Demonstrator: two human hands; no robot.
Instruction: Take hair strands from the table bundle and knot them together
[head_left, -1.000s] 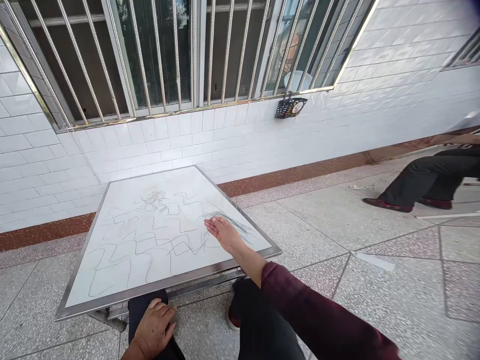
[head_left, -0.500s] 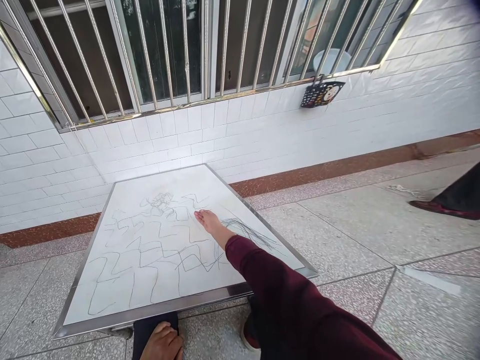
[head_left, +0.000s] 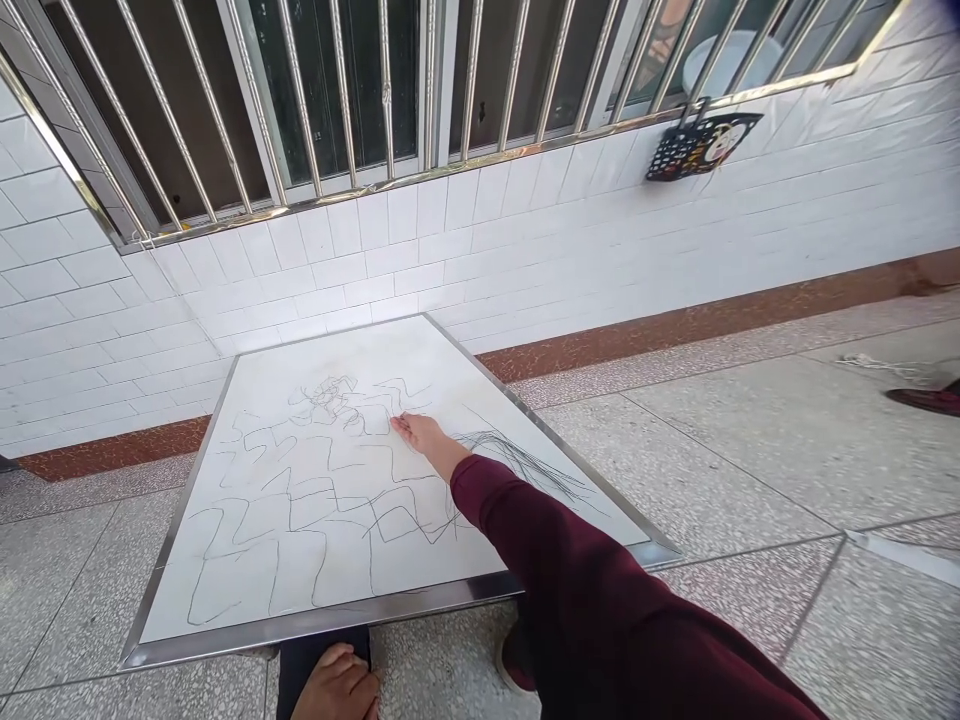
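Note:
My right hand (head_left: 418, 433) reaches over a white tabletop (head_left: 420, 350). Its fingertips are pinched together at the surface, close to some thin dark wavy lines (head_left: 382, 455); what the pinch holds, if anything, is too small to make out. These lines look like loose strands or threads and run across much of the board. Near the back lies a small tangle (head_left: 330, 400) of them, and a denser sheaf of dark strands (head_left: 532, 462) extends to the right of my wrist. Below the near edge, my left hand (head_left: 337, 685) rests on my thigh, fingers curled in, nothing visible in them.
A grey metal rim (head_left: 337, 615) frames the table. Behind stands a white tiled wall (head_left: 360, 265) with a barred window (head_left: 330, 100). A dark patterned basket (head_left: 701, 145) hangs from its sill. Another person's shoe (head_left: 926, 400) is on the speckled floor (head_left: 720, 460) at right.
The view has shifted slightly, and the scene sits further right. My right fingers, straighter before, are now drawn together in a pinch near the same spot. My left hand stays on my thigh.

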